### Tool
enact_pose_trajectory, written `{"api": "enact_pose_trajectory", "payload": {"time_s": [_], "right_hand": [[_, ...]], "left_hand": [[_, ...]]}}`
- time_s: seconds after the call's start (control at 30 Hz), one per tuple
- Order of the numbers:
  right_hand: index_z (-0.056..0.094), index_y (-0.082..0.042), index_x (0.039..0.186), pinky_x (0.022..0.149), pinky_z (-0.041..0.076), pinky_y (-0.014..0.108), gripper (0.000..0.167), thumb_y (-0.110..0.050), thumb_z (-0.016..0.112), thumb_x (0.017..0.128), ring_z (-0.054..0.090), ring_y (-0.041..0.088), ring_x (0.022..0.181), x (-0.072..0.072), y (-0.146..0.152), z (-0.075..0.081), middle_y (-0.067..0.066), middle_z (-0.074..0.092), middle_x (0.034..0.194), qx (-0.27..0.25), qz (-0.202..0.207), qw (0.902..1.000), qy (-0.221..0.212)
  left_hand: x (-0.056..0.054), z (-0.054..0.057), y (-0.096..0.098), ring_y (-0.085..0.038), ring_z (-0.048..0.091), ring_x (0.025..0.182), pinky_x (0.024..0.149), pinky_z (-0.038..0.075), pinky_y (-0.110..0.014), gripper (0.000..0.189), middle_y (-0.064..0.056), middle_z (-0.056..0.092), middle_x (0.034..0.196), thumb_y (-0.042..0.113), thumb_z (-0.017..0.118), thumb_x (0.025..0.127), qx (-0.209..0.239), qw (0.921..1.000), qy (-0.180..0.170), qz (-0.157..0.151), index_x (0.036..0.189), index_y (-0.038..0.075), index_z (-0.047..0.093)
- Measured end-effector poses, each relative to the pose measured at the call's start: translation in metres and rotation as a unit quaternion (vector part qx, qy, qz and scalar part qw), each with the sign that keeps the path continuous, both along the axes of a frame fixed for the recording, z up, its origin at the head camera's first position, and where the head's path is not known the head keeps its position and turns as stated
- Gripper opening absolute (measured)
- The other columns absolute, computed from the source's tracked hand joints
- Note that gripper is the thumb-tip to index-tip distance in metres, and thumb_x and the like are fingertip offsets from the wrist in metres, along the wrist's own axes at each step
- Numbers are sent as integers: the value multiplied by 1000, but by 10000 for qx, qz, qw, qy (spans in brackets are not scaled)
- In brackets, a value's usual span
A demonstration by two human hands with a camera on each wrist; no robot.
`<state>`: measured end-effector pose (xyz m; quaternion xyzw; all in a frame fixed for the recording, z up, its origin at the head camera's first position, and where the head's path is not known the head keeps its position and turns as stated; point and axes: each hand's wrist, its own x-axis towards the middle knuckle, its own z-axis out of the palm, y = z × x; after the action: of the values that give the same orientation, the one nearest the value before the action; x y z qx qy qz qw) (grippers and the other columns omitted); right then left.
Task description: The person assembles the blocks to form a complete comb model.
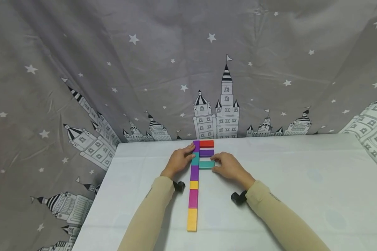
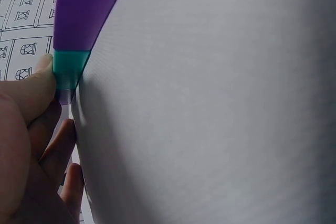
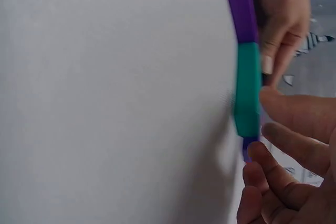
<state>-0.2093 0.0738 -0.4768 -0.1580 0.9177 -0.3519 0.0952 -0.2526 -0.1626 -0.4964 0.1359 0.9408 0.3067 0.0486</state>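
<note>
A column of flat coloured blocks runs toward me on the white table. My left hand [image 1: 178, 161] rests along its left side, fingertips touching the far purple block [image 1: 196, 145] and thumb against the teal block [image 1: 195, 159] behind it. On the column's right, a second teal block [image 1: 206, 165] lies crosswise, its left end against the column. My right hand [image 1: 228, 166] pinches that block's right end between thumb and finger; the right wrist view shows the fingertips beside the teal block [image 3: 248, 87]. Beyond it lie a crosswise purple block [image 1: 206, 153] and a red block [image 1: 206, 144].
Nearer me, the column continues with a purple block [image 1: 194, 173], a small yellow block [image 1: 193, 185], a magenta block [image 1: 193, 198] and a longer yellow block [image 1: 192, 219]. A grey curtain [image 1: 163, 83] printed with castles hangs behind the table [image 1: 289, 181].
</note>
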Motion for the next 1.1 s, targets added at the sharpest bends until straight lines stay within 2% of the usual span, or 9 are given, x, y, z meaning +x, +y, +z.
{"api": "enact_pose_trajectory", "payload": {"time_s": [0.3, 0.53, 0.73, 1.1], "right_hand": [[66, -4, 130, 94, 52, 49, 42, -18, 75, 91, 60, 32, 110, 13, 39, 24, 16, 67, 124, -386, -11, 9992, 112], [66, -4, 129, 85, 55, 46, 41, -18, 74, 92, 61, 32, 107, 28, 69, 38, 16, 67, 121, -532, -50, 9969, 586], [67, -2, 126, 80, 54, 40, 39, -16, 75, 90, 63, 32, 103, 42, 86, 37, 14, 68, 118, -563, -30, 9945, 887], [69, -3, 124, 77, 54, 39, 37, -17, 77, 90, 62, 30, 100, 69, 106, 32, 12, 68, 117, -536, -52, 9937, 978]], "left_hand": [[2, 0, -2, -24, 39, 144, 121, 28, -44, 49, 3, 45, 153, 24, 64, 100, 47, 10000, 38, 22, 146, 14, 52], [2, 0, -2, -25, 40, 144, 120, 28, -43, 49, 2, 46, 152, 23, 64, 99, 56, 9999, 106, -6, 146, 12, 52], [1, 0, -1, -25, 40, 144, 120, 28, -43, 49, 3, 46, 152, 24, 64, 100, 50, 9999, 104, -9, 146, 12, 52], [-1, -1, -3, -22, 40, 144, 120, 28, -42, 49, 4, 45, 152, 25, 64, 100, 27, 10000, 71, -21, 146, 14, 52]]}}
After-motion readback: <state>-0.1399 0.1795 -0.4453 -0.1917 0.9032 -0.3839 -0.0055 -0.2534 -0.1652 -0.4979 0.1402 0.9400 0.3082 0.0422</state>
